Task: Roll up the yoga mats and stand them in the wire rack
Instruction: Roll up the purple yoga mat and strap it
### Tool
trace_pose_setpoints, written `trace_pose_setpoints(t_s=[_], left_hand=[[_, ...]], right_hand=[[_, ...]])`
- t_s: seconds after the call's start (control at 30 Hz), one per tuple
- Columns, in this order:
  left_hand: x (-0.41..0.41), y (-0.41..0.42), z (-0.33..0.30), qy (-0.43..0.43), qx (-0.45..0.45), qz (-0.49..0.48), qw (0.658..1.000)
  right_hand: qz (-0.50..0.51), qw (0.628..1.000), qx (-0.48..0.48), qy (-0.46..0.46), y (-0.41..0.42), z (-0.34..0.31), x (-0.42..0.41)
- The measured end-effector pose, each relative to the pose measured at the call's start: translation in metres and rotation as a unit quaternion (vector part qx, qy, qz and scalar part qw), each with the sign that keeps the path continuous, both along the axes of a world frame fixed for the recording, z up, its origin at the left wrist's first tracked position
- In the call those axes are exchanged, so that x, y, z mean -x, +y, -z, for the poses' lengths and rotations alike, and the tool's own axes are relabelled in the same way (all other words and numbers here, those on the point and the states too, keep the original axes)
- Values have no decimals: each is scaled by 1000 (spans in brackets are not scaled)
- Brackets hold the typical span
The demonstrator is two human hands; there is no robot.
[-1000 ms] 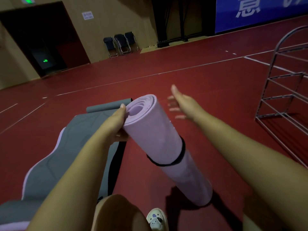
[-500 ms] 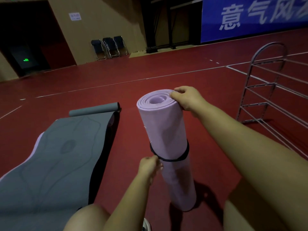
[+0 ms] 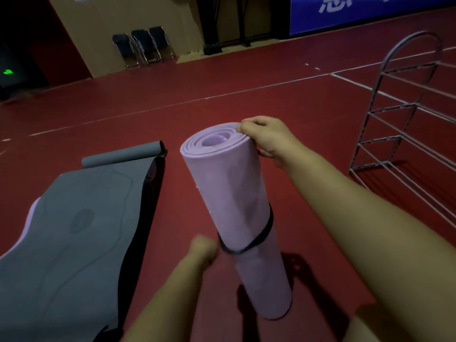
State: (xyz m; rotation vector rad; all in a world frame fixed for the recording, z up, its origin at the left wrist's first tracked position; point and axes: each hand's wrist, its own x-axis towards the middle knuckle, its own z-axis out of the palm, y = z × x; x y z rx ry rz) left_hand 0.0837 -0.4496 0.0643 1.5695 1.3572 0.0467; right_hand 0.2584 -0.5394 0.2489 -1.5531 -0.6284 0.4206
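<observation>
A rolled lilac yoga mat [image 3: 229,191] stands nearly upright on the red floor, tilted a little toward me at the top. A black strap [image 3: 261,235] rings it around the middle. My right hand [image 3: 269,139] grips the roll's top right rim. My left hand [image 3: 203,248] is curled at the strap on the roll's left side, and appears to pinch it. A grey yoga mat [image 3: 74,230] lies unrolled on the floor to the left, its far end curled up. The wire rack [image 3: 404,114] stands at the right, holding nothing in view.
Three folded black chairs [image 3: 143,46] lean against the far wall. A blue banner [image 3: 370,11] hangs at the back right. White court lines [image 3: 222,97] cross the red floor. A dark doorway with a green sign [image 3: 8,71] is at the far left.
A second ago my left hand held the roll's top while it leaned. My right hand took the top rim, my left dropped to the strap, and the roll stood nearly upright.
</observation>
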Motion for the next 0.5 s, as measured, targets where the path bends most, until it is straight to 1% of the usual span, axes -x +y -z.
trace_pose_setpoints(t_s=[0.03, 0.07, 0.1, 0.13, 0.17, 0.2, 0.23, 0.27, 0.3, 0.33, 0.37, 0.4, 0.43, 0.47, 0.5], left_hand=[[-11, 25, -24, -41, -28, -39, 998], [-23, 48, -58, -124, -38, -101, 986], [-35, 70, -94, -215, -25, -132, 967], [-45, 90, -132, -277, -12, -119, 953], [-55, 104, -166, -264, -24, -59, 962], [-67, 117, -194, -201, -50, 12, 978], [-81, 129, -211, -120, -83, 71, 987], [-91, 139, -220, -41, -89, 115, 989], [-98, 143, -226, 21, -62, 144, 987], [-101, 148, -225, 60, -21, 161, 985], [-102, 152, -225, 70, 21, 159, 985], [-101, 152, -224, 60, 55, 133, 988], [-98, 146, -227, 35, 73, 94, 992], [-95, 136, -230, 10, 79, 48, 996], [-91, 123, -235, 1, 66, 8, 998]], right_hand=[[3, 1000, 1, 12, 12, 4, -12], [8, 1000, -3, 25, 24, 7, -24], [7, 999, -3, 33, 38, 11, -40], [1, 999, -2, 45, 52, 13, -51], [-6, 999, 6, 51, 67, 17, -62], [-15, 998, 14, 56, 82, 17, -68], [-29, 997, 22, 61, 97, 19, -73], [-34, 997, 22, 67, 110, 19, -72], [-35, 996, 16, 79, 119, 20, -68], [-37, 995, 8, 96, 126, 19, -63], [-48, 993, 15, 106, 130, 17, -57], [-56, 991, 31, 117, 129, 13, -51], [-66, 986, 47, 147, 121, 11, -46], [-69, 976, 45, 201, 109, 10, -40], [-69, 957, 27, 282, 90, 8, -34]])
